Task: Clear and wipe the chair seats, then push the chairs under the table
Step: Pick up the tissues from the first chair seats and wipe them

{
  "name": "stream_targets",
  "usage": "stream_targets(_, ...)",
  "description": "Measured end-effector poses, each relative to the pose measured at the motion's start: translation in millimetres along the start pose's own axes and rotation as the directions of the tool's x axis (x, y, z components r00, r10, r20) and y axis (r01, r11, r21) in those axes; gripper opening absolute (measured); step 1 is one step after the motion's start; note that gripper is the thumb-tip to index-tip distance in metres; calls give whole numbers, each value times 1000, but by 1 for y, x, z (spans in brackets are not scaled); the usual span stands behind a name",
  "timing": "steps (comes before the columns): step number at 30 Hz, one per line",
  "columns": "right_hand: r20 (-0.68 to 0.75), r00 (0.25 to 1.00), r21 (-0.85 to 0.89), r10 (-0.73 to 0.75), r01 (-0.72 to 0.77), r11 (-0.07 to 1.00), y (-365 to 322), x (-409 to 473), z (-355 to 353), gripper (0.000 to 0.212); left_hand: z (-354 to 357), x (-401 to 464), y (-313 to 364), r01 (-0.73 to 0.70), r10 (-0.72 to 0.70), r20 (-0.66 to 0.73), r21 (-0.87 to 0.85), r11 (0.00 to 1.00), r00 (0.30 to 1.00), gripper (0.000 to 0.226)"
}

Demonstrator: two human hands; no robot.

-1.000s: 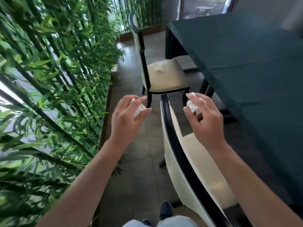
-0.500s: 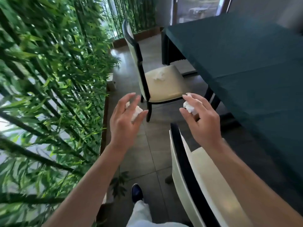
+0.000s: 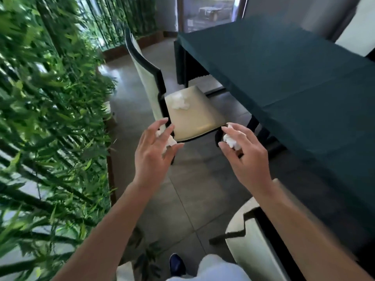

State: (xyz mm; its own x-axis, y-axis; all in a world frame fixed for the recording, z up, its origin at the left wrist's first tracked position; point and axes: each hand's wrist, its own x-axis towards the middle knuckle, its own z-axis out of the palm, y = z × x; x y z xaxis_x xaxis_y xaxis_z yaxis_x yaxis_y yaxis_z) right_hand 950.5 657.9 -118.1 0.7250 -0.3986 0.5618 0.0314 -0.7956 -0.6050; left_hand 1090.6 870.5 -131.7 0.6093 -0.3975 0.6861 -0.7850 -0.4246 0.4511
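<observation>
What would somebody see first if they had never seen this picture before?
Probably the two bare hands in the middle, the left hand and the right hand, each with crumpled white tissue in its grip. Just beyond them stands a cream chair with another white tissue wad lying on its seat. A leafy green bamboo wall fills the left side, and a dark green table fills the right.

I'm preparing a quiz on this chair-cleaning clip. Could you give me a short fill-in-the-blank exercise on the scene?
1. Each hand, left hand and right hand, holds a crumpled white ____.
2. Another white wad lies on the far chair's ____.
3. The table is covered in a dark ____ cloth.

Missing words: tissue; seat; green
</observation>
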Motion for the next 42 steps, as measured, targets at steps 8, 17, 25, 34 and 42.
stream_targets(8,-33,999,28,23,-23,999,45,67,54,37,49,62,-59,-33,34,56,-16,999,998,49)
stream_targets(17,-50,984,-78,-172,168,983,93,135,99,35,100,134,-110,-38,39,84,-15,999,996,49)
stream_targets(25,-30,981,-249,-190,177,952,137,204,128,34,161,204,-149,-23,47,164,-149,989,985,48)
stream_targets(34,-71,974,-269,-214,188,945,184,284,150,31,219,284,-171,-59,86,138,-193,979,987,50)
stream_targets(42,-38,971,-179,-237,226,957,268,327,158,30,284,293,-176,59,-47,139,-79,995,989,50)
